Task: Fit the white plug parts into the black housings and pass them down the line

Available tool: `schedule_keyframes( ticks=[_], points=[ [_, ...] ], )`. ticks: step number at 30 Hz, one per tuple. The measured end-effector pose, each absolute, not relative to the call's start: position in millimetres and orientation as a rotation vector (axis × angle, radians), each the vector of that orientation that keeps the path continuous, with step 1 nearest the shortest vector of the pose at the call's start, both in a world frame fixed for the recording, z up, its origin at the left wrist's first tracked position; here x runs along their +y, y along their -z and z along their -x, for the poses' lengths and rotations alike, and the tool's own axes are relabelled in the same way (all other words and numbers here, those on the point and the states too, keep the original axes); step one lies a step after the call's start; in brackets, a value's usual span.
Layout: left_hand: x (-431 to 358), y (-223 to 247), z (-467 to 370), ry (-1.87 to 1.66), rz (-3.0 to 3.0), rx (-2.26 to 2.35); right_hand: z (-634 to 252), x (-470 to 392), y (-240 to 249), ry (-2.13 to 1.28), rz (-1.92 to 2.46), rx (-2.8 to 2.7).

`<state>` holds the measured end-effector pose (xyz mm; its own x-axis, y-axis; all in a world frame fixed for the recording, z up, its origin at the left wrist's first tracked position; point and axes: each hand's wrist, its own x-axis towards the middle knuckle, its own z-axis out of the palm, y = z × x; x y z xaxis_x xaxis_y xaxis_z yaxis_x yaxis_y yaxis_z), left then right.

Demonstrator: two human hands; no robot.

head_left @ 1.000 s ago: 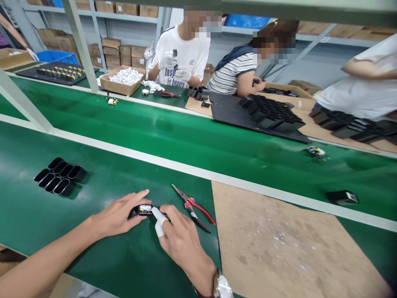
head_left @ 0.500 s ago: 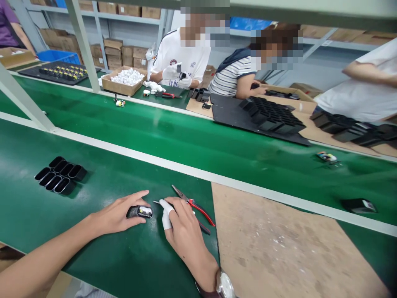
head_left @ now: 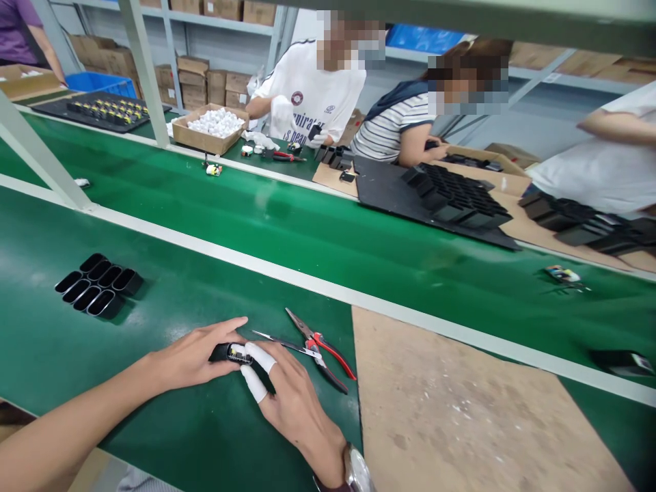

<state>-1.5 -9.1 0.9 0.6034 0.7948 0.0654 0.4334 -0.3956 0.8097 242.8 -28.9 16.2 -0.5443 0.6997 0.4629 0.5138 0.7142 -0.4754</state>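
Note:
My left hand (head_left: pixel 202 354) is wrapped round a small black case (head_left: pixel 220 352), whose open end faces right and shows a white and yellow circuit part (head_left: pixel 238 353). At that end, two fingers of my right hand (head_left: pixel 287 383), wearing white finger cots, touch the case from above and below. Just beyond my right hand lie pointed tweezers (head_left: pixel 287 343), partly over red-handled pliers (head_left: pixel 313 340). A watch is on my right wrist.
Several black cases (head_left: pixel 97 285) stand at the left. A brown board (head_left: pixel 461 403) lies to the right. Beyond a white rail, a green belt (head_left: pixel 287 232) carries circuit parts and a black case (head_left: pixel 621 362). People work across it.
My right hand has let go of the tweezers, which now lie by the pliers, and has moved left onto the case's open end. Items on the belt have shifted right.

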Motion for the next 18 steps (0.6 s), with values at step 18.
schedule_keyframes(
  ticks=[18],
  points=[
    [-10.0, 1.1, 2.9, -0.568, -2.053, 0.987, -242.9, -31.5, -6.8, -0.36, 0.943, -2.251]
  ],
)
